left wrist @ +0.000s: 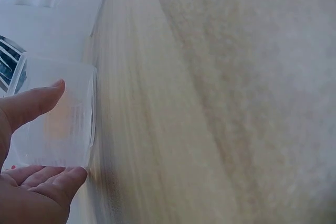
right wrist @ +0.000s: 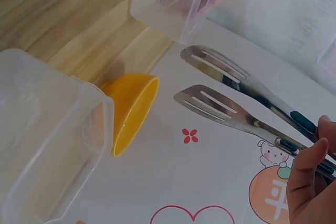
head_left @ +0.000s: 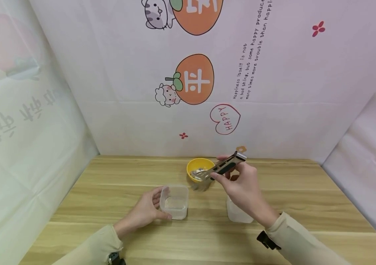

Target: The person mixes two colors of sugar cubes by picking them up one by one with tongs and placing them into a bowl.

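My left hand (head_left: pixel 143 210) holds a clear plastic container (head_left: pixel 176 201) on the table, thumb on the near side and fingers around the left side. In the left wrist view, the thumb and fingers sit on opposite sides of this container (left wrist: pixel 55 124). My right hand (head_left: pixel 243 184) grips metal tongs (head_left: pixel 225 166) with dark green grips. Their slotted ends overlap the yellow bowl (head_left: pixel 192 165) in the head view, where small whitish and grey pieces lie inside. In the right wrist view the tongs (right wrist: pixel 215 103) stand spread, nothing between their ends.
A second clear plastic container (head_left: pixel 239 214) stands partly hidden under my right forearm. The wood-grain table (head_left: pixel 121 175) ends at a printed white sheet (head_left: pixel 134 125) behind the bowl. More white sheeting (head_left: pixel 370 154) hangs on both sides.
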Demonstrator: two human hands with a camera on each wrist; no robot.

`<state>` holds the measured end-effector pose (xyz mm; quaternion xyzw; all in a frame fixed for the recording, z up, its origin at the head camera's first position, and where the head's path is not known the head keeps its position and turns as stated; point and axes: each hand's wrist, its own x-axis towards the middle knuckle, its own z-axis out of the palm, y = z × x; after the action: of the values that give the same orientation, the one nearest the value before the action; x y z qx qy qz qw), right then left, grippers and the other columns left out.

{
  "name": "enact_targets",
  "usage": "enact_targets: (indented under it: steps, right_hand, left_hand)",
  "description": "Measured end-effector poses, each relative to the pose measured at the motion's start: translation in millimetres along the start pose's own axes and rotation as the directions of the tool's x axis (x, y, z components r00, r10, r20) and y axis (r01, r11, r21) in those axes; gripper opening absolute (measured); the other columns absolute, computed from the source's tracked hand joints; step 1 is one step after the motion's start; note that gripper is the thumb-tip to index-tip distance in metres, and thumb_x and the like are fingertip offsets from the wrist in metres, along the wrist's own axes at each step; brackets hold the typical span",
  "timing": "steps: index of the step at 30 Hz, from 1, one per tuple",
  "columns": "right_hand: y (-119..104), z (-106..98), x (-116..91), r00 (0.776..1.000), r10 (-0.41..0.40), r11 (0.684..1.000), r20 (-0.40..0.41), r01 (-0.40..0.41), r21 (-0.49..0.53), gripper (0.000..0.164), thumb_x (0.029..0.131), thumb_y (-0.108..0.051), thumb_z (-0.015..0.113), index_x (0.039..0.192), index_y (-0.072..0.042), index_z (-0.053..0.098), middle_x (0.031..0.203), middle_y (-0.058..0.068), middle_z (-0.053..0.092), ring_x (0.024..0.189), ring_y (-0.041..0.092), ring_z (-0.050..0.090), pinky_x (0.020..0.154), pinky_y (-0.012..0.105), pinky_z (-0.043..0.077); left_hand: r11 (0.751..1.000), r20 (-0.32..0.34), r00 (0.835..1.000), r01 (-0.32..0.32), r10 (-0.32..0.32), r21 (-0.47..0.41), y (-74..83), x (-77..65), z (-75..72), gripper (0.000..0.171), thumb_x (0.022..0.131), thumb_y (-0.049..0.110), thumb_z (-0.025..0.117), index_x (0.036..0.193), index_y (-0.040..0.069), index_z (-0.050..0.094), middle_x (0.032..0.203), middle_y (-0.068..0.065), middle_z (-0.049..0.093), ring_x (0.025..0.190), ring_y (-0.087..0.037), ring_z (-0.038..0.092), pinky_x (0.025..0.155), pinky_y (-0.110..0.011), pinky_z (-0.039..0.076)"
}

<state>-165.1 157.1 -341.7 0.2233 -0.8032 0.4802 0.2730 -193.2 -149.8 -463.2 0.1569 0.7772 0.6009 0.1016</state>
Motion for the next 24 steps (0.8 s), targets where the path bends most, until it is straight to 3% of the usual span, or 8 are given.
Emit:
enact_targets:
  steps: [5,9,14,19,24]
  right_hand:
    - [2.4,-1.0,-3.8,0.997,-0.074,0.997,-0.021,0.074,0.014,0.043,0.079,0.003,0.091,0.115,-0.012,0.072,0.101,-0.002,0.078,0.067,0.014,0.062,0.045,0.019,0.051]
    - [6.5,-0.6,-5.2,0.992,-0.122,0.992,-0.037,0.122,0.011,0.037,0.077,0.002,0.092,0.107,-0.013,0.076,0.092,-0.004,0.075,0.063,0.011,0.060,0.042,0.017,0.047]
    - [10.2,-2.4,-5.8,0.985,-0.171,0.984,-0.031,0.173,0.036,0.040,0.074,0.004,0.093,0.108,-0.011,0.078,0.082,-0.002,0.062,0.058,0.012,0.046,0.037,0.017,0.035]
    - [13.5,-6.5,-6.9,0.986,-0.159,0.981,0.055,0.151,0.125,0.035,0.083,0.005,0.086,0.111,-0.013,0.076,0.061,-0.007,0.051,0.049,0.007,0.040,0.037,0.020,0.031]
    - [15.1,-10.4,-8.8,0.988,-0.085,0.977,0.130,0.057,0.206,0.031,0.093,0.005,0.076,0.119,-0.012,0.072,0.056,-0.004,0.061,0.036,0.008,0.044,0.029,0.021,0.034]
  left_hand:
    - [1.000,-0.005,1.000,-0.001,0.001,0.014,0.4,0.0,0.7,0.108,0.067,-0.003,0.096,0.156,-0.010,0.036,0.158,-0.031,0.042,0.142,-0.046,0.047,0.115,-0.041,0.044]
    - [1.000,-0.010,1.000,-0.005,0.006,0.025,0.9,-0.3,1.2,0.108,0.067,-0.004,0.096,0.157,-0.010,0.035,0.158,-0.031,0.042,0.142,-0.047,0.047,0.114,-0.038,0.045]
    - [1.000,-0.007,1.000,-0.009,0.009,0.025,2.0,0.0,1.0,0.109,0.067,-0.005,0.095,0.157,-0.010,0.034,0.158,-0.031,0.041,0.142,-0.047,0.046,0.113,-0.037,0.045]
    - [0.999,-0.005,1.000,-0.016,0.017,0.035,2.1,0.6,1.0,0.112,0.066,-0.005,0.095,0.159,-0.009,0.032,0.158,-0.032,0.041,0.141,-0.048,0.046,0.114,-0.043,0.045]
    - [1.000,0.008,1.000,-0.020,0.020,0.020,2.5,0.5,1.2,0.120,0.066,-0.007,0.095,0.162,-0.006,0.025,0.158,-0.034,0.039,0.143,-0.049,0.044,0.115,-0.045,0.044]
